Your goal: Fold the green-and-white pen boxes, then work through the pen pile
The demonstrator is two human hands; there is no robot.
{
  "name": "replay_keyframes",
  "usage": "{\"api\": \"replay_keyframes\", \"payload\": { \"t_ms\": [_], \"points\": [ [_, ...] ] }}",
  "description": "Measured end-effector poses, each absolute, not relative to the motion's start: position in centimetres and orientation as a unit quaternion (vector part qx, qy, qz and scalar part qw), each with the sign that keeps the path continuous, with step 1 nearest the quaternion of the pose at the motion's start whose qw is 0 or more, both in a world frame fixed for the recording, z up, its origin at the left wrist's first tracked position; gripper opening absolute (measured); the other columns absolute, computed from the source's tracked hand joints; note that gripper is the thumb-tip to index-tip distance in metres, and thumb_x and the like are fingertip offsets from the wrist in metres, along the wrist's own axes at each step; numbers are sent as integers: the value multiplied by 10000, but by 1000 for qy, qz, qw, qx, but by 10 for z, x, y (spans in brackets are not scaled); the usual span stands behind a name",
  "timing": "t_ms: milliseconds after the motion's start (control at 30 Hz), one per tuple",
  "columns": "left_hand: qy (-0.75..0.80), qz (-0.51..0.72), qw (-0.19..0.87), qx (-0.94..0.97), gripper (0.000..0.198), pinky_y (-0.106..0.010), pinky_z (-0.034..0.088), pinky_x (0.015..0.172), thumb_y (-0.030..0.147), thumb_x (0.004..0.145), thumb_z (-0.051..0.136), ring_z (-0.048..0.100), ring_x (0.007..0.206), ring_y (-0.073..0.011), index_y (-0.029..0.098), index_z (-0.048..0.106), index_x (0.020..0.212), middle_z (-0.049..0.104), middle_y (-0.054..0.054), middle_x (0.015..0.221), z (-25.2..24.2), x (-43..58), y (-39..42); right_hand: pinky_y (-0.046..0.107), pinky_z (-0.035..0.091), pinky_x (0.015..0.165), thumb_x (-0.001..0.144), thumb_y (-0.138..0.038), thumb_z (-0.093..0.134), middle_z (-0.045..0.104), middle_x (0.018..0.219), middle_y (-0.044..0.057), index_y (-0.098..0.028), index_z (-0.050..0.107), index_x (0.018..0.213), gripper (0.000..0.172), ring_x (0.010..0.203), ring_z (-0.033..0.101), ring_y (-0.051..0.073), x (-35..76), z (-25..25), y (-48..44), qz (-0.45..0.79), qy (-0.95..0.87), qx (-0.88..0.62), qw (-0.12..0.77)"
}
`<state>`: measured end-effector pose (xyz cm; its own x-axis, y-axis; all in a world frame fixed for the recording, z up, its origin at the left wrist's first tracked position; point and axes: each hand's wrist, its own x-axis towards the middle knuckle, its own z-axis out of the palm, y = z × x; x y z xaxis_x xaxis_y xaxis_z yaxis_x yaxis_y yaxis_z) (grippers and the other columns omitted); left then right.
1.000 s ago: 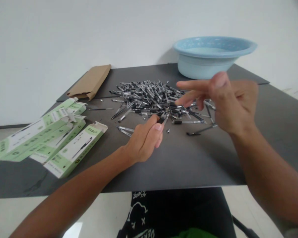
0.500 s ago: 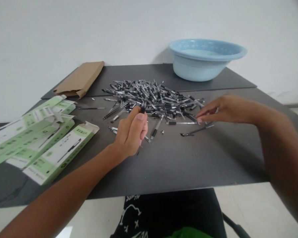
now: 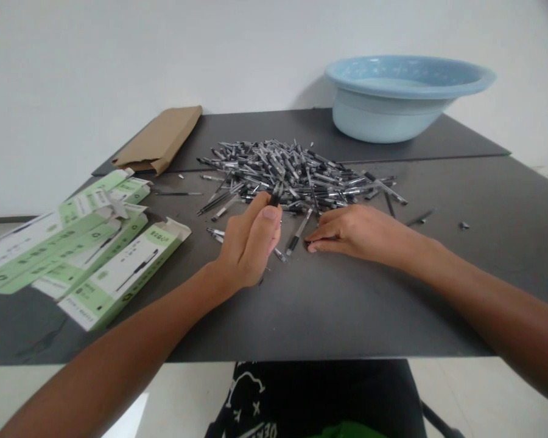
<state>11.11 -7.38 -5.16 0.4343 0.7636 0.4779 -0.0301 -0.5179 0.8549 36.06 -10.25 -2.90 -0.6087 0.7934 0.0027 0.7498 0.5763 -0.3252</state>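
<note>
A heap of several black and clear pens (image 3: 292, 173) lies in the middle of the dark table (image 3: 347, 304). My left hand (image 3: 251, 243) is closed round a pen whose black tip (image 3: 275, 196) sticks up above the thumb. My right hand (image 3: 356, 234) rests low on the table just in front of the heap, fingers pressed together and pointing left at a small piece beside a loose pen (image 3: 296, 234). What those fingers pinch is too small to name.
Green and white pen boxes (image 3: 95, 249) lie stacked at the left. A brown paper envelope (image 3: 159, 140) lies at the back left. A light blue basin (image 3: 402, 97) stands at the back right. Stray pen parts (image 3: 420, 217) dot the table's right side.
My right hand has dropped from the air to the table, then slid left toward my left hand. My left hand has stayed closed on its pen and turned it more upright.
</note>
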Motion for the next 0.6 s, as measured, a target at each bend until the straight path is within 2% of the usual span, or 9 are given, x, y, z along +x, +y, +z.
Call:
{"api": "replay_keyframes", "payload": {
  "t_ms": [167, 267, 400, 500, 600],
  "points": [
    [249, 443, 417, 754, 419, -281, 311, 476, 508, 1146, 409, 461, 501, -129, 239, 473, 831, 469, 47, 583, -48, 110, -77, 317, 510, 792, 1057, -346, 678, 829, 1105, 56, -244, 858, 1105, 213, 910, 777, 209, 360, -32, -102, 153, -878, -446, 82],
    [242, 406, 403, 783, 422, -295, 301, 486, 506, 1152, 388, 449, 501, -132, 242, 460, 831, 450, 53, 583, -46, 107, -78, 303, 523, 790, 1039, -372, 703, 839, 1024, 43, -231, 850, 1089, 210, 874, 775, 198, 364, -18, -102, 173, -869, -445, 126],
    [220, 338, 356, 843, 419, -319, 326, 527, 496, 1161, 339, 481, 528, -149, 247, 447, 842, 475, 48, 596, -42, 103, -75, 243, 493, 565, 992, -509, 730, 783, 726, -22, -266, 848, 1085, 285, 604, 708, 132, 366, 15, -106, 253, -789, -521, 205],
    [210, 309, 327, 868, 413, -330, 335, 541, 476, 1163, 321, 498, 530, -155, 250, 436, 838, 502, 44, 611, -38, 102, -73, 202, 461, 424, 884, -510, 836, 773, 725, -11, -261, 856, 1025, 287, 560, 701, 126, 361, 27, -111, 332, -715, -535, 304],
    [195, 311, 301, 880, 389, -340, 310, 525, 448, 1156, 331, 484, 505, -157, 255, 422, 830, 492, 49, 606, -35, 102, -74, 177, 443, 377, 808, -463, 913, 788, 776, 8, -252, 871, 1005, 291, 535, 679, 107, 358, 22, -115, 375, -670, -522, 372]
  ]
}}
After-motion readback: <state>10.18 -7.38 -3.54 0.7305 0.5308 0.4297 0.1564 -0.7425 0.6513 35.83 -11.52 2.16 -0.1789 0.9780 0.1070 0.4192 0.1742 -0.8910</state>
